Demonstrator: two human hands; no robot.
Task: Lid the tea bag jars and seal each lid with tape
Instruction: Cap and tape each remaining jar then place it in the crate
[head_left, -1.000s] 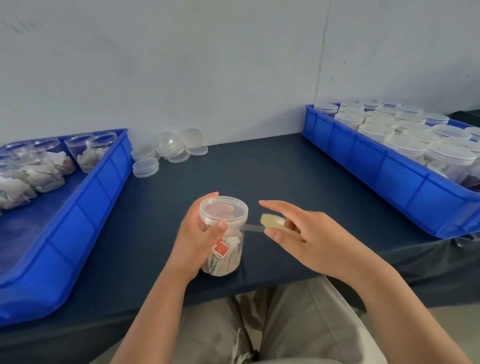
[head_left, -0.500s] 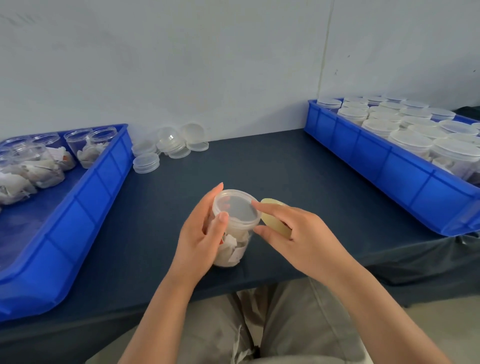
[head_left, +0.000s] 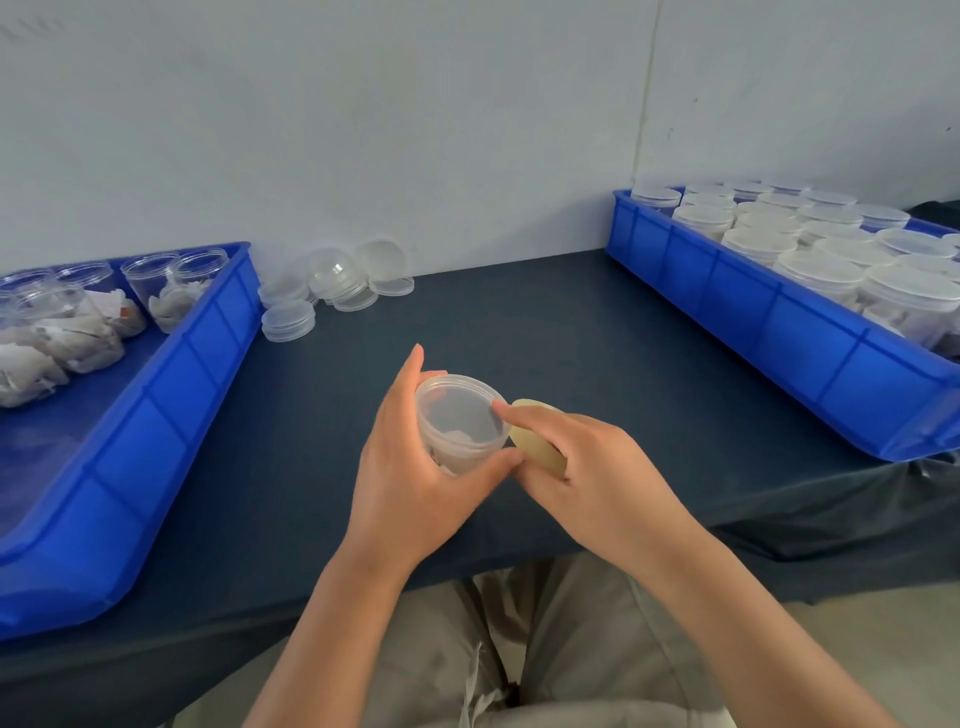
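My left hand curls round the clear, round, lidded plastic jar while my right hand grips the flat tan tape roll just beside it.

Single view: head-worn wide-angle camera, seated person's eye height. Faces forward and down across dark table toward wall, which fills upper third of frame. Close range at frame centre: left hand gripping jar, right hand holding tape roll (both reach in from bottom edge). Lap at bottom centre, straight below lens. Left blue bin and right blue bin cropped by frame sides; straight edges bend there.
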